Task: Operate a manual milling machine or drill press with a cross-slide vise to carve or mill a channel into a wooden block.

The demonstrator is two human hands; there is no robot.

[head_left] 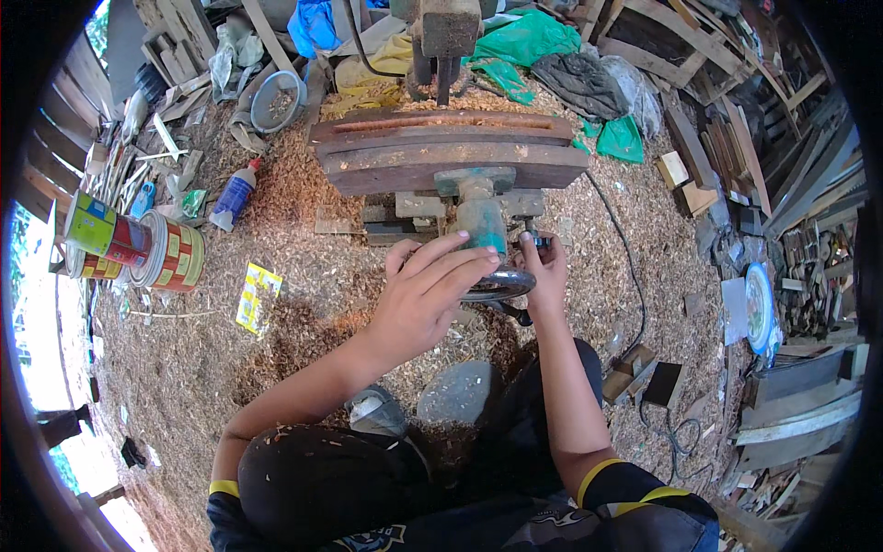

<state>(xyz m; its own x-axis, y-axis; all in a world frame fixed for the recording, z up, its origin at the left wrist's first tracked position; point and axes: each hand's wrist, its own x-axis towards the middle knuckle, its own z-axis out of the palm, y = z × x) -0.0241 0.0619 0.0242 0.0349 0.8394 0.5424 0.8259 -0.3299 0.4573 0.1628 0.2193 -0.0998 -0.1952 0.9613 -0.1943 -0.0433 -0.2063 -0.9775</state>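
In front of me stands a wood-clamping vise on a machine, with long wooden jaws point(460, 166) dusted with shavings. Below the jaws is a worn green metal housing point(480, 224), and under it a dark handwheel point(510, 281) with a crank handle. My left hand point(416, 299) lies over the wheel's left side, its fingers stretched out toward the green housing. To the right of the housing, my right hand point(546, 276) pinches a small dark knob point(543, 242) between thumb and fingers. Part of the wheel is hidden by my left hand.
Wood shavings cover the ground. At left are stacked paint cans point(175, 253), a blue bottle point(236, 195) and a yellow packet point(258, 297). A machine head point(445, 37) hangs beyond the jaws. A black cable point(625, 244) runs down the right, near wood offcuts point(629, 373).
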